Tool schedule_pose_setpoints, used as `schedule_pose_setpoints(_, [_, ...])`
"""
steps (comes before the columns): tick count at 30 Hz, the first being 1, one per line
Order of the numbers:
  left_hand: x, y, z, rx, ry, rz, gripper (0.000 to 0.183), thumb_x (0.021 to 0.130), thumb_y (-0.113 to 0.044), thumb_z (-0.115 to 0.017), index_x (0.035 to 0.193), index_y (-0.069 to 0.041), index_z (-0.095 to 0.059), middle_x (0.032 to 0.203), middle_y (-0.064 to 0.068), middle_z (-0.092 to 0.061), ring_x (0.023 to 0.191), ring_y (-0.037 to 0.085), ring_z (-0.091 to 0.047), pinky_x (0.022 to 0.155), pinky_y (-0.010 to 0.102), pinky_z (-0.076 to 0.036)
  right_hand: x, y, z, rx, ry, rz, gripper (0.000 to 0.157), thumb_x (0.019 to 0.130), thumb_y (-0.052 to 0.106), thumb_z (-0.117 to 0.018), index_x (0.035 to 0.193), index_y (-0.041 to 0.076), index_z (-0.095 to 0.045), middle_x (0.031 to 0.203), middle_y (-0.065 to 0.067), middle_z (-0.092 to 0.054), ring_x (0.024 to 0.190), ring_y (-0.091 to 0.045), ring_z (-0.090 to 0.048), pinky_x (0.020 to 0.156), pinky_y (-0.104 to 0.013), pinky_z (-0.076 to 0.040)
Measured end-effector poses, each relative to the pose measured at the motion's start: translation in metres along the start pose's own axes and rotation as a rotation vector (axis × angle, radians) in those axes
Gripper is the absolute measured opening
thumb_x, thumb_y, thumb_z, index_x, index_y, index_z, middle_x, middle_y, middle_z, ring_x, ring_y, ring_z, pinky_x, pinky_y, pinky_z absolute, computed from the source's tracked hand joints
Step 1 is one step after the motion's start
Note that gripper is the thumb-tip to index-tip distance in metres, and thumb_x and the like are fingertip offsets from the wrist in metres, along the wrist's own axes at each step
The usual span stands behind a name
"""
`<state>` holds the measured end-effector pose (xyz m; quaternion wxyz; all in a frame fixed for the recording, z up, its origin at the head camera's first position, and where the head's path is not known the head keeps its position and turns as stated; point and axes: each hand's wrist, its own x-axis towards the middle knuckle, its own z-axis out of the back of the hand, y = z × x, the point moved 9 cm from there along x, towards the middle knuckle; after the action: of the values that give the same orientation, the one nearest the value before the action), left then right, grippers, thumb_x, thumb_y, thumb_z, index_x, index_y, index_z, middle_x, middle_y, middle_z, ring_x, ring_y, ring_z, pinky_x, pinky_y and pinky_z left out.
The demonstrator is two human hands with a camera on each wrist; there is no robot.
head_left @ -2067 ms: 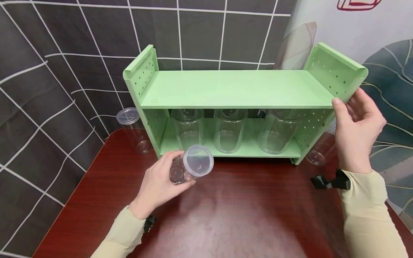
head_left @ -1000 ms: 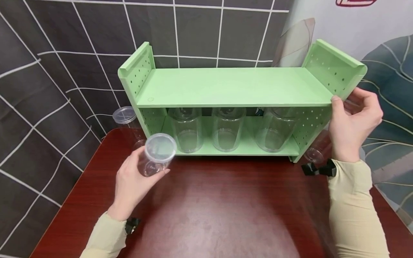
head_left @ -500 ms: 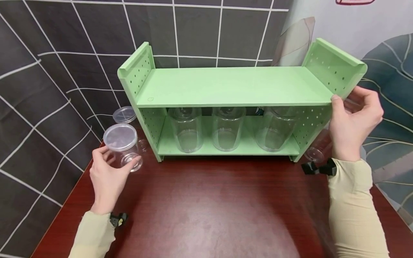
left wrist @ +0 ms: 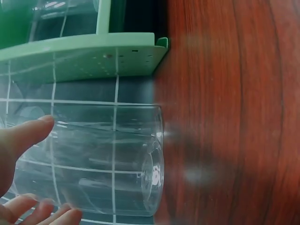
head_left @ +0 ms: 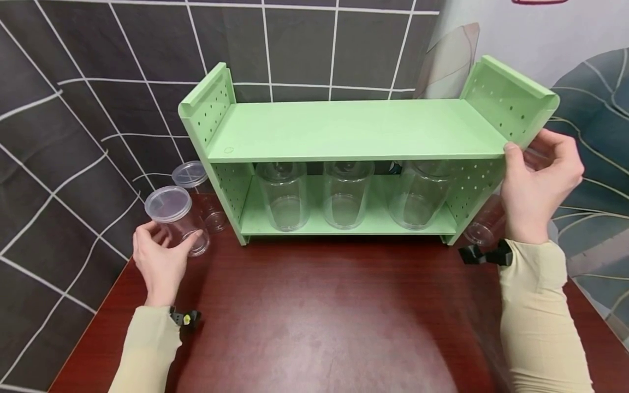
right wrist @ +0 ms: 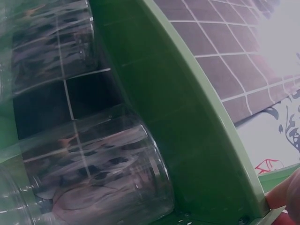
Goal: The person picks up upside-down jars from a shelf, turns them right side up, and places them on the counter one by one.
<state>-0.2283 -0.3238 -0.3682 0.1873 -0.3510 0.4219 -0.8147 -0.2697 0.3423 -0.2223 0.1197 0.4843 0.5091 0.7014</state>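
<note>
My left hand (head_left: pixel 159 262) has its thumb and fingers round a clear plastic jar (head_left: pixel 189 226) with a translucent lid. The jar stands slightly tilted in the head view, left of the green shelf (head_left: pixel 354 128), its base at the table. In the left wrist view the thumb lies on one side of that jar (left wrist: pixel 108 183) and the fingers on the other. Another lidded jar (head_left: pixel 211 202) is just behind it, against the shelf's left side. My right hand (head_left: pixel 543 185) grips the front edge of the shelf's right side panel, thumb in front, some fingers hidden.
Three clear jars, left (head_left: pixel 285 204), middle (head_left: pixel 346 204) and right (head_left: pixel 420 204), stand on the lower shelf board. Another clear jar (head_left: pixel 484 224) is right of the shelf, partly behind my right hand. A dark tiled-pattern wall (head_left: pixel 147 65) backs the red-brown table (head_left: pixel 314 316).
My left hand has carried the lidded jar from in front of the shelf leftward and down beside the other lidded jar. The right hand keeps its hold on the shelf.
</note>
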Motion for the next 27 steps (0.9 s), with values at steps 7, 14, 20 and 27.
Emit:
schedule_pose_setpoints(7, [0.008, 0.008, -0.001, 0.005, -0.013, 0.045, 0.073, 0.077, -0.029, -0.091, 0.137, -0.006, -0.056, 0.128, 0.009, -0.063, 0.109, 0.028, -0.066, 0.094, 0.023, -0.053, 0.001, 0.0, 0.0, 0.011, 0.001, -0.013, 0.029, 0.088, 0.009, -0.073, 0.117, 0.014, -0.074, 0.111, -0.003, -0.072, 0.092, -0.011, -0.07, 0.086, -0.019, -0.054])
schedule_pose_setpoints(14, [0.019, 0.015, -0.003, -0.022, -0.042, 0.091, 0.073, 0.076, -0.025, -0.091, 0.136, -0.01, -0.053, 0.13, 0.008, -0.066, 0.112, 0.025, -0.067, 0.096, 0.024, -0.052, 0.0, -0.002, 0.001, 0.029, -0.002, -0.028, 0.029, 0.088, 0.009, -0.074, 0.116, 0.014, -0.074, 0.11, -0.003, -0.072, 0.092, -0.012, -0.07, 0.086, -0.019, -0.054])
schedule_pose_setpoints(20, [0.029, 0.025, -0.005, -0.079, -0.06, 0.14, 0.072, 0.077, -0.019, -0.091, 0.136, -0.009, -0.052, 0.133, 0.01, -0.063, 0.118, 0.024, -0.064, 0.099, 0.027, -0.051, 0.0, -0.002, 0.0, 0.024, 0.002, -0.023, 0.029, 0.088, 0.009, -0.074, 0.117, 0.014, -0.074, 0.11, -0.003, -0.072, 0.092, -0.011, -0.069, 0.085, -0.019, -0.054])
schedule_pose_setpoints(27, [0.032, 0.029, -0.007, -0.069, -0.097, 0.164, 0.07, 0.079, -0.02, -0.089, 0.143, -0.013, -0.059, 0.131, 0.011, -0.057, 0.117, 0.023, -0.064, 0.097, 0.026, -0.052, 0.0, -0.002, 0.001, 0.036, -0.002, -0.03, 0.029, 0.088, 0.008, -0.074, 0.116, 0.014, -0.075, 0.109, -0.003, -0.072, 0.091, -0.011, -0.069, 0.085, -0.019, -0.054])
